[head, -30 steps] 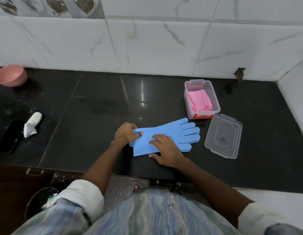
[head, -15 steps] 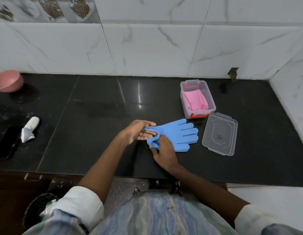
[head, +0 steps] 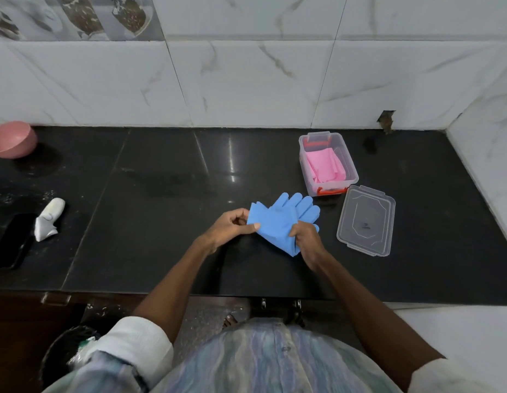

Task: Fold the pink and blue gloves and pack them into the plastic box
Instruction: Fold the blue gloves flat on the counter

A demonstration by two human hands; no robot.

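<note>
Nearest the person, the left hand (head: pixel 231 228) pinches the cuff edge of the blue gloves (head: pixel 278 222) between thumb and fingers, and the right hand (head: pixel 306 240) is closed around the folded lower end, so both hands grip the same stacked pair, partly raised off the black counter (head: pixel 161 222). The gloves look thin, soft and light; they drape and crease rather than hold a shape, so a fold will likely spring open unless pinched at the edges or pressed flat. Their surface may be a little slick. Just beyond the right hand's fingers lies the clear lid (head: pixel 366 221), flat on the counter. Further off, beyond the glove fingertips, the plastic box (head: pixel 350 165) stands open with the folded pink gloves (head: pixel 326 165) already inside. The counter is glossy, hard and smooth, backed by a marbled white tile wall (head: pixel 246 80).
</note>
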